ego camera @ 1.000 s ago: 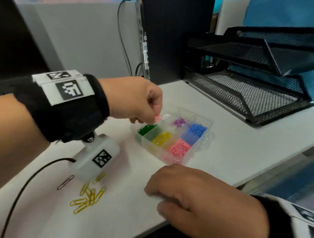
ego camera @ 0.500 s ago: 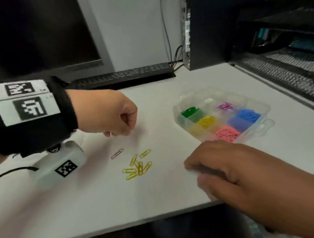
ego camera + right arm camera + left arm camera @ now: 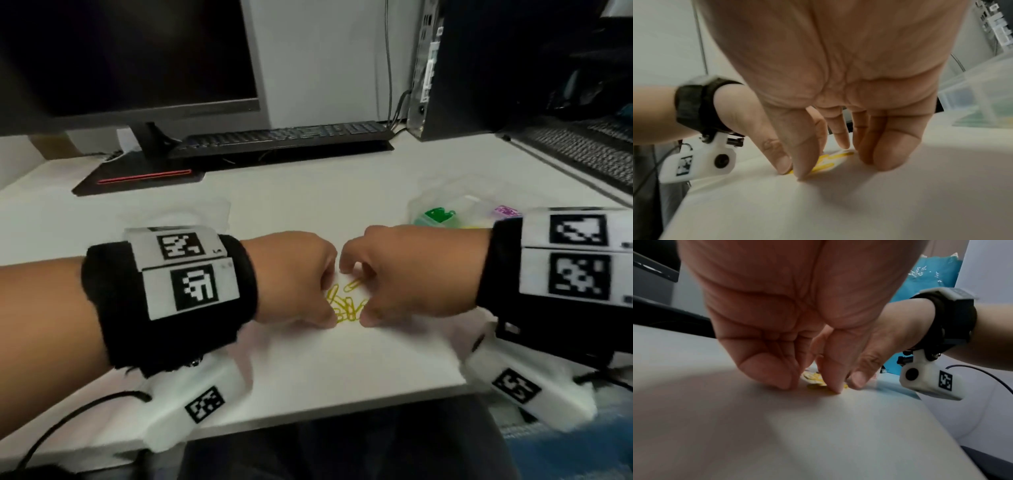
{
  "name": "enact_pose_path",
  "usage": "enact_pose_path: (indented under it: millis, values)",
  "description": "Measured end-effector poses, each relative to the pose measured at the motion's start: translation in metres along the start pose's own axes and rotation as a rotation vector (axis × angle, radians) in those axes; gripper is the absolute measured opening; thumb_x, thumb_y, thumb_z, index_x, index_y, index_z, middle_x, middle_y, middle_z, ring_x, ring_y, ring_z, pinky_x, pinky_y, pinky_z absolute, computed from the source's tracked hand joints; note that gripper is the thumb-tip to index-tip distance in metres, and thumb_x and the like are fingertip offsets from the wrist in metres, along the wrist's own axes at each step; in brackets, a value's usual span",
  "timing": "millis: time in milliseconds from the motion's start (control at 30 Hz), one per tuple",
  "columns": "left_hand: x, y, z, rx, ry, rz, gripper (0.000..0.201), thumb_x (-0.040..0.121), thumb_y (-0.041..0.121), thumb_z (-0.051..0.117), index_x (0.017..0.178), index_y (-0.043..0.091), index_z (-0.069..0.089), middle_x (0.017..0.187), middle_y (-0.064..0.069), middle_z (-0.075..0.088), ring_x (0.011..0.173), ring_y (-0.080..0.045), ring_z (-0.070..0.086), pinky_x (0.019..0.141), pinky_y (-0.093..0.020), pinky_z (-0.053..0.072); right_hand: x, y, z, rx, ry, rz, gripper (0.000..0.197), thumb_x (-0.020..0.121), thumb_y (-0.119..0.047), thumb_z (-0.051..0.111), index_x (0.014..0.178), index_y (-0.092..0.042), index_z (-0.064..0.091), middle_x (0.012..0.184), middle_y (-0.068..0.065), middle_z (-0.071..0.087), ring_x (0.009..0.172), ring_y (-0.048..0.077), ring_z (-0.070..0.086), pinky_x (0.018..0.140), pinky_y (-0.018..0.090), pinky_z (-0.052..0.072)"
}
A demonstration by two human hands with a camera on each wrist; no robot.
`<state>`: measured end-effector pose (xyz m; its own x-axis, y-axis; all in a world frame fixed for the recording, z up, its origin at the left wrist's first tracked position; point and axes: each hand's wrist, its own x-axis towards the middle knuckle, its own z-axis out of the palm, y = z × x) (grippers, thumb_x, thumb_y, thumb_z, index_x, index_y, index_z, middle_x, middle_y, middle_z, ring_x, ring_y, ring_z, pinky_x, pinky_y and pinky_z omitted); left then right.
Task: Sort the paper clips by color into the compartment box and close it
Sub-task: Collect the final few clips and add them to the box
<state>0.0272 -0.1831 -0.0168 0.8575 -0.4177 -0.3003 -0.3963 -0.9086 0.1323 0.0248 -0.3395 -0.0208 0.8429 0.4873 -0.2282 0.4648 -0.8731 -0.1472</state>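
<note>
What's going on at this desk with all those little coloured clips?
A person is sorting paper clips by colour. Both hands are down on the white desk, the left hand and right hand closing in from either side on a small pile of loose yellow paper clips, fingertips touching the surface around them. Nothing looks lifted yet. The clear plastic compartment box sits open behind the right wrist, with green and purple clips visible inside.

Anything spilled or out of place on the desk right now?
Only the loose yellow paper clips, heaped on the desk between the left hand and right hand, outside the compartment box. Nothing looks damaged.
</note>
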Motion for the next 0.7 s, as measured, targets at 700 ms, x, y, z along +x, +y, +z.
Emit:
enact_pose_path:
  millis: [700]
  values:
    - [0.008, 0.0069, 0.0042, -0.185, 0.047, -0.025, 0.006, 0.076, 0.014, 0.068, 0.081, 0.011, 0.066, 0.054, 0.004, 0.054, 0.053, -0.014, 0.051, 0.061, -0.028, 0.05, 0.01, -0.0077, 0.005, 0.116, 0.023, 0.02, 0.005, 0.084, -0.017, 0.064, 0.087, -0.016, 0.06, 0.089, 0.003, 0.064, 0.081, 0.02, 0.057, 0.076, 0.032, 0.048]
